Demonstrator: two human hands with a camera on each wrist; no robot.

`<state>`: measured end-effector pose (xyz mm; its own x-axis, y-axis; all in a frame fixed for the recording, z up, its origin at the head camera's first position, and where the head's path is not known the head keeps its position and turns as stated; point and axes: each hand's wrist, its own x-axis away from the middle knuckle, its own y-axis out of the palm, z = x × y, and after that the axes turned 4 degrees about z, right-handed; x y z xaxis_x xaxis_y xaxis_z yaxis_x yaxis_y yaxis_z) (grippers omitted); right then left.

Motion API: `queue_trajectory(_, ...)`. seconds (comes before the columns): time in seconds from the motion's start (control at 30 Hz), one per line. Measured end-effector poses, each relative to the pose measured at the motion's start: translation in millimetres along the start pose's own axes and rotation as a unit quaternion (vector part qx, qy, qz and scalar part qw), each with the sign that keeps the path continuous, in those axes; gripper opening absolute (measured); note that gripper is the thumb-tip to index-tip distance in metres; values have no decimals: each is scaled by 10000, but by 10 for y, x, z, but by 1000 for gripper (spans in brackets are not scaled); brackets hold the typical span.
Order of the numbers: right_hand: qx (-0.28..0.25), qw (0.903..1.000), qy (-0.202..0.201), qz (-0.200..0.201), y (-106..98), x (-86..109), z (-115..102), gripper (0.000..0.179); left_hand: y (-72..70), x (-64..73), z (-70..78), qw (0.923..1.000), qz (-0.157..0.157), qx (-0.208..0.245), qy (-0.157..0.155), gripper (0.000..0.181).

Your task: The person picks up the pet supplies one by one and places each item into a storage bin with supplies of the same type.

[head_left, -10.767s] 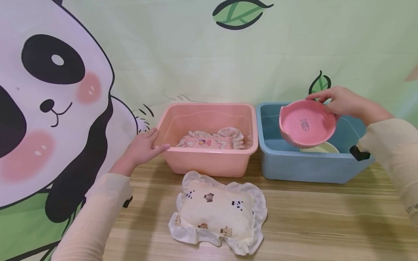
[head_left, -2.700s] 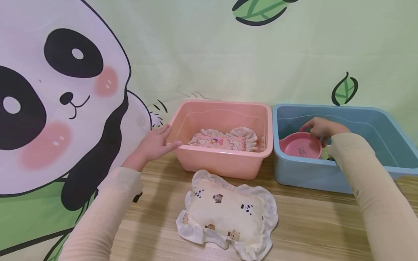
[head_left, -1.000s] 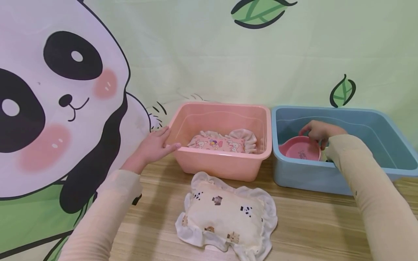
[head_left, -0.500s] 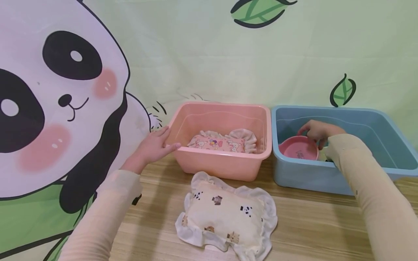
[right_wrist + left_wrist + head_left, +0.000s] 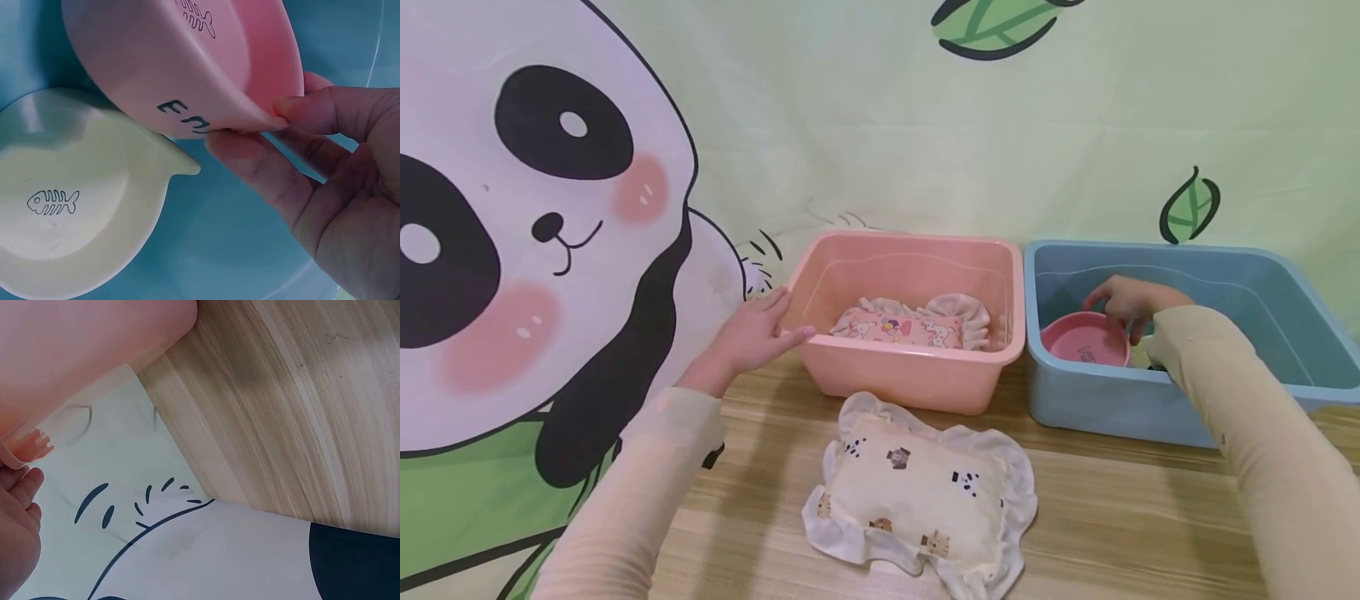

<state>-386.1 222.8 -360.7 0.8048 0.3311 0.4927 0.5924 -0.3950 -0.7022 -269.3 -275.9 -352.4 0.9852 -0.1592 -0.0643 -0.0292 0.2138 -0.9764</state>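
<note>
My right hand reaches down into the blue bin and pinches the rim of a pink pet bowl, thumb and fingers on either side of it. In the right wrist view the bowl tilts, showing a fishbone print inside and dark lettering outside. Beside it a pale yellow-green bowl with a pointed ear and a fishbone print lies in the bin, partly overlapped by the pink one. My left hand rests with extended fingers on the left rim of the pink bin.
A small pink frilled pillow lies inside the pink bin. In front, on the wooden table, is a cream pillow with animal prints and a white ruffle. A backdrop with a panda rises behind the bins.
The pink bowl was held above the blue bin at first; my right hand has lowered it into the bin's left part. Lately it shifted slightly left. My left hand stays on the pink rim.
</note>
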Motion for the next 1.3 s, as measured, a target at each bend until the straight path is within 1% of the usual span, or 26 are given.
queue_trajectory(0.13,65,10000,-23,-42,3,-14,2,67,-15,2,-4,10000,6,-16,23,90)
queue_trajectory(0.27,144,9998,-22,-100,-4,-28,-6,64,-27,3,-12,9999,20,-94,124,90)
queue_trajectory(0.4,166,9998,8,-92,-13,-25,-22,66,-31,1,-11,9999,-13,-102,112,91)
queue_trajectory(0.73,84,9998,91,-154,-21,-34,-23,68,-22,1,-21,10000,-20,-82,30,91)
queue_trajectory(0.97,-77,9997,184,-164,-7,-55,23,70,-13,-1,-23,10000,3,-65,63,91)
queue_trajectory(1.13,-168,9992,233,-271,4,-51,36,70,-10,-3,-16,10000,5,-60,75,91)
queue_trajectory(1.3,-321,9975,323,-541,-1,-79,59,68,-4,-1,-8,9999,20,-64,97,91)
